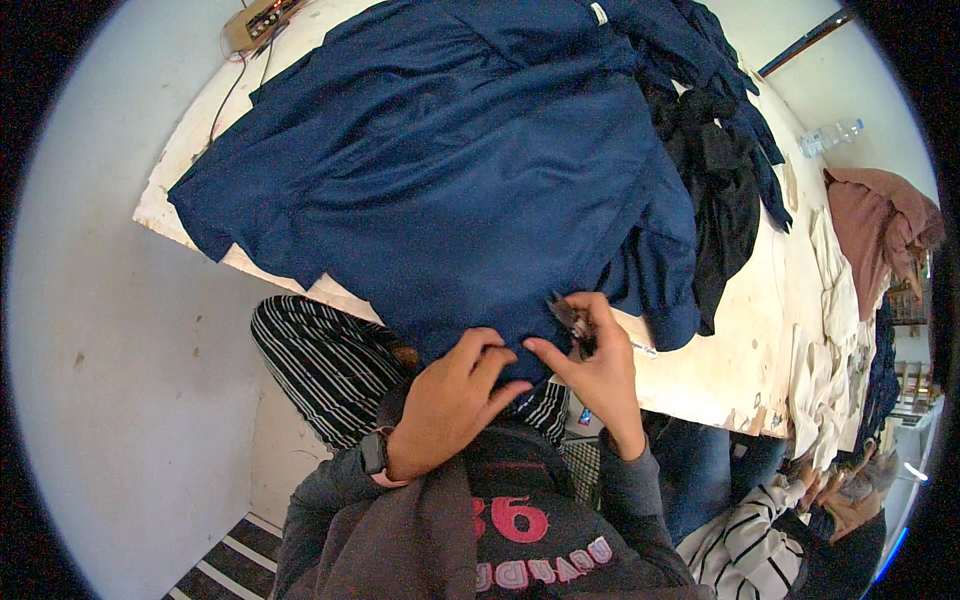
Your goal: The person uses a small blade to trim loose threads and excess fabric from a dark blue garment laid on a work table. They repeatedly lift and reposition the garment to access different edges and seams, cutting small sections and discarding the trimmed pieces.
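A large navy blue garment is spread over the table, its near end hanging over the edge toward my lap. Dark thread snips are in my right hand, blades pointing up and away over the cloth. The thumb of that hand is stretched to the left above the fabric. My left hand is at the near end of the garment, fingers bent over the cloth and thumb apart from them. Blur hides how firmly its fingertips touch the fabric. A small white label with writing shows at the garment's right edge.
The pale, worn tabletop extends right. Black cloth lies beside the navy garment. Farther right are a plastic bottle, cream cloth pieces and a person in striped clothing. A wired box stands far left, near the wall.
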A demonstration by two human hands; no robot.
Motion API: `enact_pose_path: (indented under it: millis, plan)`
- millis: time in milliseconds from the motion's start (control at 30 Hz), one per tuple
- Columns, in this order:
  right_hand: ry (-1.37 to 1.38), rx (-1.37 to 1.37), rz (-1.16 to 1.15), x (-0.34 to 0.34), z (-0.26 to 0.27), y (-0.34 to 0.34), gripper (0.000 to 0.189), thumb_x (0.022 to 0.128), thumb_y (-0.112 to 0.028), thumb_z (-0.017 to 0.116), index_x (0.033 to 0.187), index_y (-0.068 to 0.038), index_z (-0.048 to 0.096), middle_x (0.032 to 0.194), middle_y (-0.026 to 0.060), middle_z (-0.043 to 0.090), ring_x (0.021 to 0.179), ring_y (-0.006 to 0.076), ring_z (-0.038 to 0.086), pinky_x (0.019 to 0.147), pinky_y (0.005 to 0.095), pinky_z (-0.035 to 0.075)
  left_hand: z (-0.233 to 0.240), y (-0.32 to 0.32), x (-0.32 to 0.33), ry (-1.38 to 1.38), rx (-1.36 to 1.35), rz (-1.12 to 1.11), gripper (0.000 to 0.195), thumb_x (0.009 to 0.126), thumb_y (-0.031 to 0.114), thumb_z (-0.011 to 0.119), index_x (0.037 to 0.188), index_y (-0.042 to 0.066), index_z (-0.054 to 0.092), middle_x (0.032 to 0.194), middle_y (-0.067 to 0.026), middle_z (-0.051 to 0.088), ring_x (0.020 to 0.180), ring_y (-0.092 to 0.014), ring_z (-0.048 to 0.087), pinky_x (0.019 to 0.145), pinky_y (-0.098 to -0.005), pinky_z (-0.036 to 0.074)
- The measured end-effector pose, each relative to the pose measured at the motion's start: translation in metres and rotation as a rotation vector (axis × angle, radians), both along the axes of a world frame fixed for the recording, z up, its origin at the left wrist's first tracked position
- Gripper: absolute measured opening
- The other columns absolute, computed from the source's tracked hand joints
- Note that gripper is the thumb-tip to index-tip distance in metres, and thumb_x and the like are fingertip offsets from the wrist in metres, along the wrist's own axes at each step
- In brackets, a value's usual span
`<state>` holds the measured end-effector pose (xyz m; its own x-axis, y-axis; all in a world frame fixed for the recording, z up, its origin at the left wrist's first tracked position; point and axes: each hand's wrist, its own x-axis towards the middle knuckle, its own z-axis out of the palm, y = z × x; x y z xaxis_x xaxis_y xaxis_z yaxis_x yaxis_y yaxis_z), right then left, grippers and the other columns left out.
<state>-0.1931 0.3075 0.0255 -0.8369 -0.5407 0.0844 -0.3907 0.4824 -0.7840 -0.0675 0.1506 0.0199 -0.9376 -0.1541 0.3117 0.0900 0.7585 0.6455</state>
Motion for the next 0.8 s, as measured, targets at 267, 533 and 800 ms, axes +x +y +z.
enact_pose_path:
  millis: [267,533,800]
  plan:
    - [0.054,0.151,-0.022,-0.001,-0.005,-0.004,0.052,0.073,-0.029,0.091,0.106,-0.007,0.058,0.082,0.0082,0.064,0.072,0.022,0.061,0.064,0.034,0.049,-0.022,-0.001,0.006,-0.028,-0.035,0.084,0.031,0.083,0.025,0.079,0.098,0.005,0.062,0.104,-0.0084,0.057,0.083,-0.026,0.067,0.068,-0.0346,0.055]
    - [0.109,0.134,-0.01,-0.002,-0.013,-0.002,0.054,0.074,-0.036,0.09,0.107,-0.008,0.057,0.079,0.0116,0.066,0.072,0.0314,0.067,0.063,0.041,0.051,-0.015,-0.007,0.008,-0.004,0.096,0.058,0.017,0.087,0.013,0.074,0.096,0.001,0.065,0.098,-0.0099,0.066,0.086,-0.026,0.068,0.074,-0.0357,0.056]
    - [0.147,0.098,-0.017,0.001,-0.016,-0.002,0.052,0.075,-0.036,0.089,0.107,-0.008,0.059,0.078,0.0114,0.065,0.07,0.032,0.066,0.061,0.0412,0.05,-0.009,-0.026,0.029,-0.318,0.982,-0.039,0.01,0.096,0.011,0.067,0.096,0.001,0.065,0.115,-0.0114,0.072,0.108,-0.02,0.067,0.09,-0.0315,0.051]
